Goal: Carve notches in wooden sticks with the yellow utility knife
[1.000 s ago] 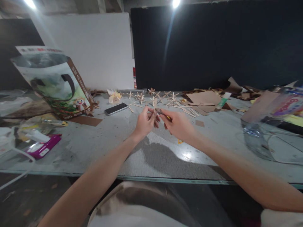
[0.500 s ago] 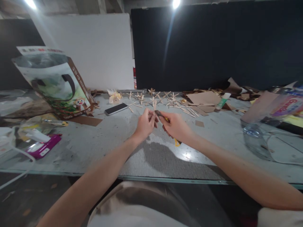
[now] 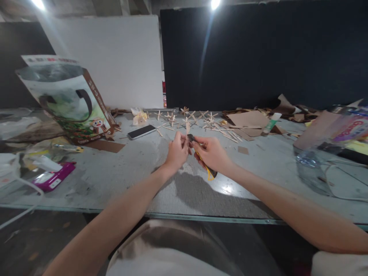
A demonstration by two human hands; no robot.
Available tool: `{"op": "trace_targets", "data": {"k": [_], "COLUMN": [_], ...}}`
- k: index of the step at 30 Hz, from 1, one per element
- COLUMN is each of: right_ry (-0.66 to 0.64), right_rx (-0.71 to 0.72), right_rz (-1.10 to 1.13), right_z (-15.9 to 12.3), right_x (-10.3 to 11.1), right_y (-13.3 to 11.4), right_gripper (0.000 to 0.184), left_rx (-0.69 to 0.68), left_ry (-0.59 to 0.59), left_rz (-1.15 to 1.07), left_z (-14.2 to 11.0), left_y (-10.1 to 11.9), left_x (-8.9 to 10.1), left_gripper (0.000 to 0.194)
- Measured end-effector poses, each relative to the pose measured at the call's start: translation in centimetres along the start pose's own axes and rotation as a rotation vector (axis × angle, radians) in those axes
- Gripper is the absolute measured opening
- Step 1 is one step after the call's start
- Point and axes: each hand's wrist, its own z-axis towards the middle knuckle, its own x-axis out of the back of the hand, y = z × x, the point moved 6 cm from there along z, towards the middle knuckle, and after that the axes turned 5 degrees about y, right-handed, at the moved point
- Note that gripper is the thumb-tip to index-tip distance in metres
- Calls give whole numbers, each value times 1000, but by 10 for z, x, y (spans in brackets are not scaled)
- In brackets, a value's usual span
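Note:
My left hand [image 3: 176, 150] is closed, pinching a thin pale-brown strip [image 3: 188, 128] that points up from the fingertips; whether it is wood or cardboard I cannot tell. In my right hand [image 3: 214, 153] is a yellow and black utility knife [image 3: 212, 173], its rear end sticking out below the palm. The dark front end of the knife [image 3: 190, 137] meets the strip at the left fingertips. Fingers hide the blade. Beyond both hands lie several crossed wooden sticks [image 3: 195, 118] and loose sticks [image 3: 233, 134].
A phone [image 3: 141, 132] lies left of the sticks. Farther left stand a printed bag [image 3: 71, 103] and a purple device [image 3: 54, 178] with a white cable. Cardboard pieces [image 3: 247, 119], a glue stick [image 3: 271, 123] and a clear plastic bottle [image 3: 312, 172] are on the right.
The knife has swung in my right hand, so more of its yellow handle shows below the palm. The strip now stands more upright at my left fingertips. My left hand has barely moved.

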Motion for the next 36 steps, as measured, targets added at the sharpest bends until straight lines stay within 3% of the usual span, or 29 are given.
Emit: {"op": "trace_targets", "data": {"k": [8,18,22,25,29,31,36], "right_ry": [-19,-88,-121,-71,105,151,150], "right_rx": [-46,-271,-261,-134,248,375,420], "right_rz": [88,488,536,343,-202,-416,-584], "right_z": [0,-2,2,3,0,-1,2], "right_x": [-2,-3,2,8,21,23,25], "right_y": [-4,0,2,1,-14,-19,-18], "right_gripper": [24,22,27,32,33,32,29], "left_rx": [-19,-10,-31,-40,-32,-29,-26], "left_ry": [26,29,11,20,17,9,-11], "left_rz": [4,-61,-134,-160,-158,-162,-167], "left_z": [0,3,3,3,4,4,2], "left_y": [1,7,9,8,6,7,10], "left_x": [1,3,2,3,3,3,1], "left_gripper": [35,40,48,56,57,55,49]}}
